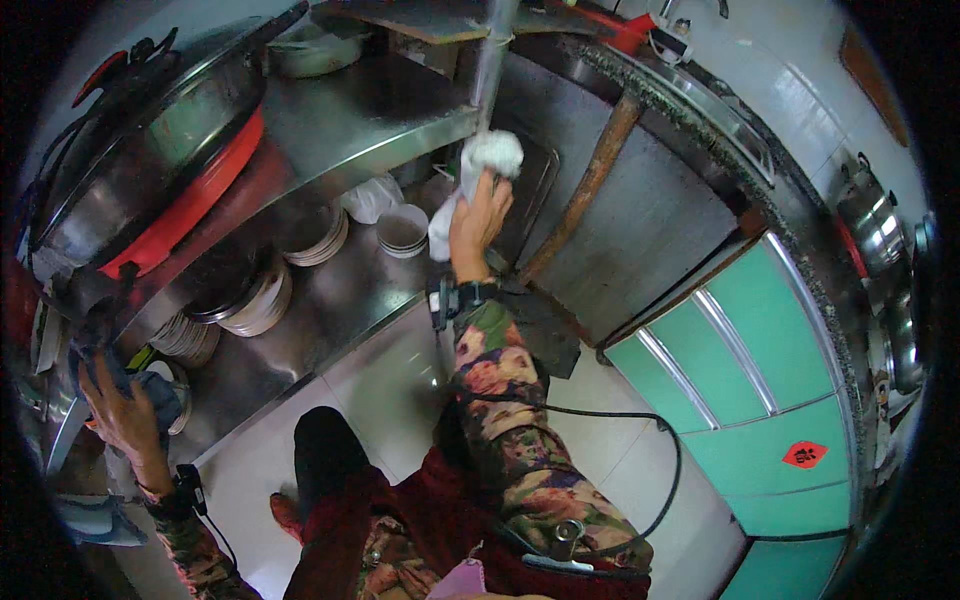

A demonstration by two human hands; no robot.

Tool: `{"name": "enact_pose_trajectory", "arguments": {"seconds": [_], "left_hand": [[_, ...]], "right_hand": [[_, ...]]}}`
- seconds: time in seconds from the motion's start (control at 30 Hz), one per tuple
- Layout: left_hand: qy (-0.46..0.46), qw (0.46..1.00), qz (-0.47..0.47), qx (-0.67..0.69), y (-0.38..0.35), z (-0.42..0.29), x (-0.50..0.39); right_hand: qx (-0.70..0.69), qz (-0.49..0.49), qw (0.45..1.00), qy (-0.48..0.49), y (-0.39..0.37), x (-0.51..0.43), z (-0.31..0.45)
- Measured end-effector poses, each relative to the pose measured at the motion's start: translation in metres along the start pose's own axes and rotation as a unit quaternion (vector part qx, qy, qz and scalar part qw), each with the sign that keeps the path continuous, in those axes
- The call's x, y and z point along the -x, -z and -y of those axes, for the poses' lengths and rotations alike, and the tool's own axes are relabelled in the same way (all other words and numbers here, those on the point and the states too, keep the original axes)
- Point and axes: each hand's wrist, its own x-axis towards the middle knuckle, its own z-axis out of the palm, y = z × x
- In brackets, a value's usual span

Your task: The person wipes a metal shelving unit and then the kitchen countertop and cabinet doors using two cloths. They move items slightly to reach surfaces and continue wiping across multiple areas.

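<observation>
My right hand [484,221] is at the metal rack's corner post [491,75], gripping a white cloth [495,154] that lies around the post's lower part. At the left, my left hand [124,412] rests with spread fingers on a blue-grey cloth [159,397] by the rack's other end. Whether those fingers grip the cloth is not clear. Between my hands run the rack's steel upper shelf [375,146] and lower shelf [330,319]. The lower one holds white bowls [403,229], stacked plates [316,236] and a white plastic bag [372,199].
A large steel pan [172,135] and a red basin [195,199] stand on the upper shelf. Right of the rack are a wooden pole [589,184], a grey panel [637,232] and green cabinets [757,337]. A black cable [667,427] loops beside my right sleeve.
</observation>
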Motion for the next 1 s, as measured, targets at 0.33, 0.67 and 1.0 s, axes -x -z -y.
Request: {"name": "enact_pose_trajectory", "arguments": {"seconds": [0.33,0.67,1.0], "left_hand": [[-0.035,0.999,-0.010,-0.025,0.002,0.005,-0.006],[-0.042,0.997,-0.020,-0.058,0.010,0.007,-0.010],[-0.076,0.993,-0.060,-0.067,0.020,-0.005,-0.010]], "right_hand": [[-0.051,0.117,0.898,-0.422,-0.048,0.136,-0.104],[-0.025,0.090,0.954,-0.283,-0.042,0.156,-0.066],[0.103,0.227,0.958,-0.140,-0.049,0.179,-0.038]]}}
